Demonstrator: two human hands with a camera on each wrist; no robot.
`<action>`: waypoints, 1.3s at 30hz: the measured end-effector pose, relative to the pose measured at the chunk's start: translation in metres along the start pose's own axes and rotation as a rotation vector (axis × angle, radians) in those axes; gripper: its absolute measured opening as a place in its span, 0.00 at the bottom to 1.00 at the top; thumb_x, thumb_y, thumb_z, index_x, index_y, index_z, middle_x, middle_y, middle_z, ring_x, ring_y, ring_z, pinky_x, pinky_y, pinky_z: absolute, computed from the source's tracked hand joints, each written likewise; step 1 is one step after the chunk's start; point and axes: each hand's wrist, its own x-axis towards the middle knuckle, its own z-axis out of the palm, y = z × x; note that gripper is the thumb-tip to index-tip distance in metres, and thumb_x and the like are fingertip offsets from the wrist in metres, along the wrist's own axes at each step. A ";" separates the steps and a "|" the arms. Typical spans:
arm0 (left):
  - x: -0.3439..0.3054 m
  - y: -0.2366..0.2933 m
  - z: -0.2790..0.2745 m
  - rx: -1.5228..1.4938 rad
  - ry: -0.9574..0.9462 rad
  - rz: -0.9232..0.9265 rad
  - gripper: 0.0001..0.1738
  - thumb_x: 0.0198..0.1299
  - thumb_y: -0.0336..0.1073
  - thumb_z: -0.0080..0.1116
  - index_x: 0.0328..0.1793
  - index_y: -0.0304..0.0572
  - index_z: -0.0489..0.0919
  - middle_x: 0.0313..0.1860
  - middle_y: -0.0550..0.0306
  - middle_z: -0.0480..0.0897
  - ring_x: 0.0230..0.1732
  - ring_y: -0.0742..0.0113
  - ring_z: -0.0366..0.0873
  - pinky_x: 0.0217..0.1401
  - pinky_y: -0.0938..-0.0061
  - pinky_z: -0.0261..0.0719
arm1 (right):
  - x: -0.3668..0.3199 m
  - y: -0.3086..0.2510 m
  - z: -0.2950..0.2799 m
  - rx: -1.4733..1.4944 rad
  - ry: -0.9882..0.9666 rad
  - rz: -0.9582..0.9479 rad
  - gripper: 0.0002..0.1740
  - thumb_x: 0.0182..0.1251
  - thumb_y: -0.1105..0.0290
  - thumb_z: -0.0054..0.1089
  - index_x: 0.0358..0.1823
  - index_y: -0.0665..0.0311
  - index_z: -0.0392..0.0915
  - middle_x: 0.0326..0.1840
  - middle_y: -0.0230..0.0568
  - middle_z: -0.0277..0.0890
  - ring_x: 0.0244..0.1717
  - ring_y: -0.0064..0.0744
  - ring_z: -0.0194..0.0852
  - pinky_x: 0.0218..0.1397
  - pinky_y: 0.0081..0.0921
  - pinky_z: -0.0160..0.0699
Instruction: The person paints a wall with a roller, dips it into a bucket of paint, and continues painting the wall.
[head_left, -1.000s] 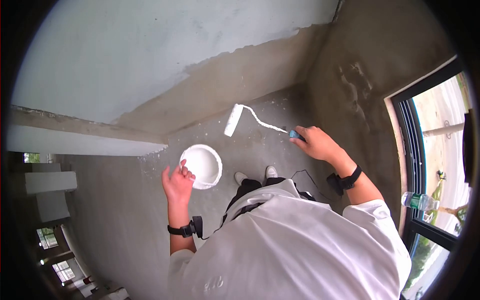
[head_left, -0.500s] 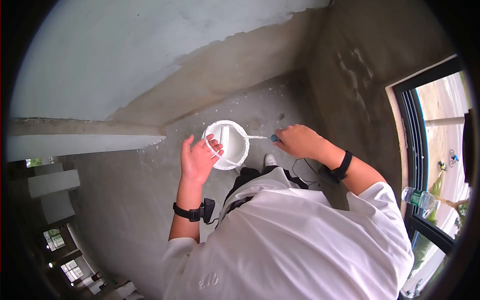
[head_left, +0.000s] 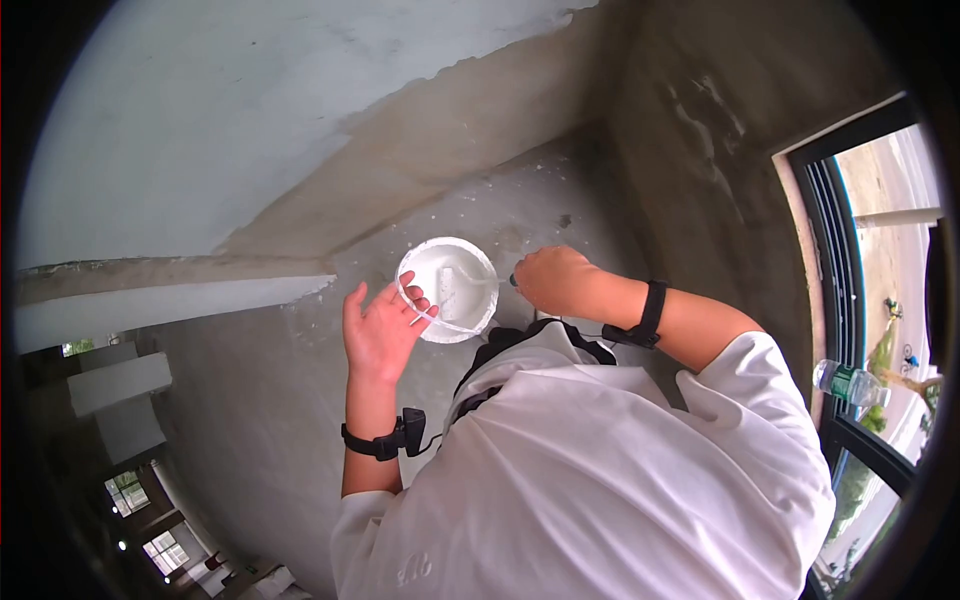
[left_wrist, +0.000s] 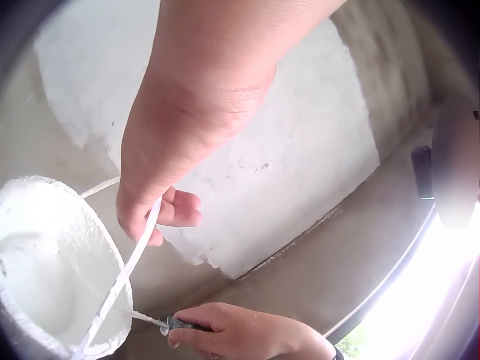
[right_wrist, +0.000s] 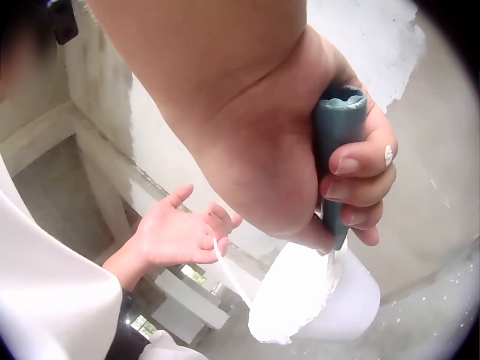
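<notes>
In the head view, the white bucket hangs from its thin handle, which the fingers of my left hand hook around, palm up. Inside the bucket lies the white roller head, at the white paint. My right hand, right of the rim, grips the roller's blue-green handle, fingers and thumb wrapped round it. The left wrist view shows the paint-coated rod crossing the rim to the right hand. How deep the roller sits in the paint, I cannot tell.
A partly white-coated wall stands ahead, with a bare grey wall at its right. A plastic bottle is by the window at the right. White spots mark the concrete floor.
The roller has moved from above the floor, left and down into the bucket, with my right hand following leftward. My left hand and the bucket have shifted right and slightly up in view.
</notes>
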 end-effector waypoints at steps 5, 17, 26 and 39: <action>-0.001 0.004 0.005 0.058 0.026 0.037 0.38 0.68 0.59 0.43 0.67 0.26 0.67 0.45 0.52 0.74 0.51 0.60 0.73 0.65 0.58 0.71 | -0.026 -0.005 -0.022 -0.114 -0.084 -0.011 0.13 0.60 0.72 0.60 0.44 0.70 0.83 0.48 0.52 0.82 0.51 0.49 0.84 0.46 0.39 0.86; -0.010 0.006 0.025 0.123 0.030 0.055 0.39 0.67 0.58 0.43 0.68 0.28 0.65 0.42 0.54 0.73 0.49 0.63 0.71 0.68 0.57 0.68 | -0.002 -0.026 -0.008 -0.092 0.039 0.003 0.13 0.57 0.71 0.65 0.43 0.68 0.83 0.47 0.49 0.82 0.46 0.47 0.86 0.41 0.37 0.86; -0.020 0.010 0.029 0.148 0.000 0.065 0.38 0.67 0.58 0.43 0.67 0.27 0.66 0.40 0.54 0.74 0.48 0.62 0.72 0.67 0.56 0.70 | -0.025 -0.032 -0.041 -0.180 -0.126 0.035 0.15 0.55 0.69 0.67 0.44 0.68 0.84 0.47 0.48 0.82 0.48 0.46 0.85 0.41 0.36 0.87; -0.033 0.005 0.039 0.146 0.024 0.083 0.40 0.66 0.60 0.44 0.67 0.28 0.69 0.38 0.55 0.74 0.44 0.63 0.72 0.69 0.55 0.66 | -0.029 -0.031 -0.020 -0.094 0.129 0.012 0.09 0.63 0.68 0.61 0.36 0.67 0.83 0.35 0.47 0.84 0.38 0.46 0.86 0.36 0.35 0.85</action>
